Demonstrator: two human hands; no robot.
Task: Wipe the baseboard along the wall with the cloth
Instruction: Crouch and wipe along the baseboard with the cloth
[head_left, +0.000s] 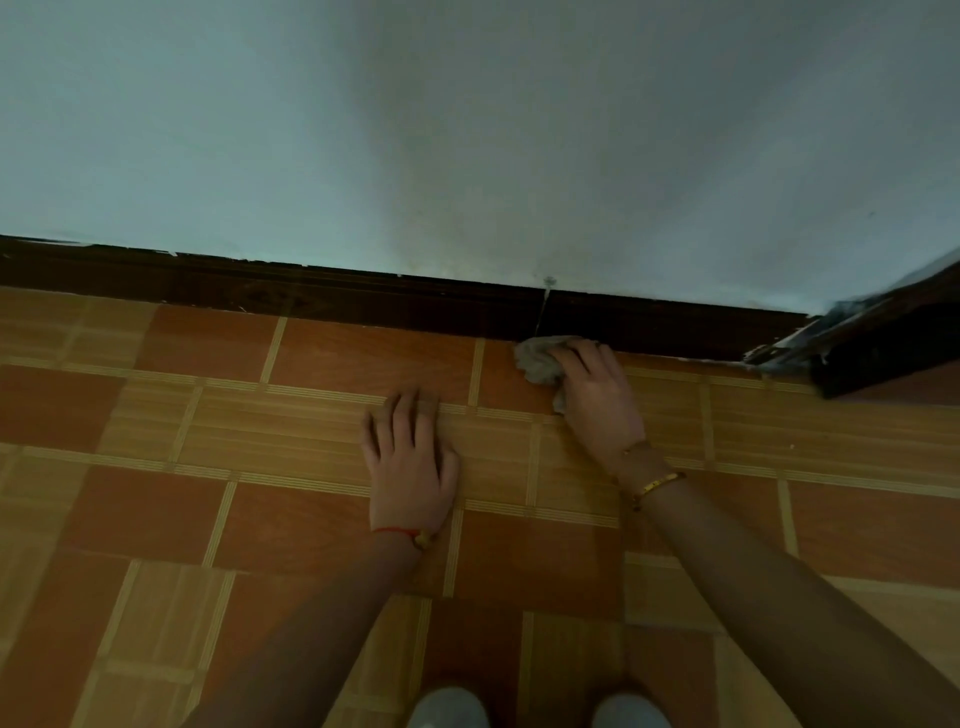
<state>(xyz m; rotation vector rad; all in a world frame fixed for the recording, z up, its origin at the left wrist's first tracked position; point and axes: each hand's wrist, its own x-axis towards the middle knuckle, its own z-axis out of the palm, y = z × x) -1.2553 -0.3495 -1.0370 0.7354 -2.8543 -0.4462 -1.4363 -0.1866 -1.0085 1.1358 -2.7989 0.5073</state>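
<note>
A dark brown baseboard (363, 299) runs along the foot of the pale blue wall, from the left edge to the corner at the right. My right hand (597, 389) grips a crumpled grey cloth (540, 358) and holds it against the bottom of the baseboard, just right of a light vertical joint in the board. My left hand (410, 462) lies flat on the floor with its fingers spread, well short of the baseboard. Part of the cloth is hidden under my right hand.
The floor (208, 415) is tiled in orange and tan squares. At the right a second dark baseboard (883, 343) with pale paint smears meets the first at a corner. My knees (535, 709) show at the bottom edge.
</note>
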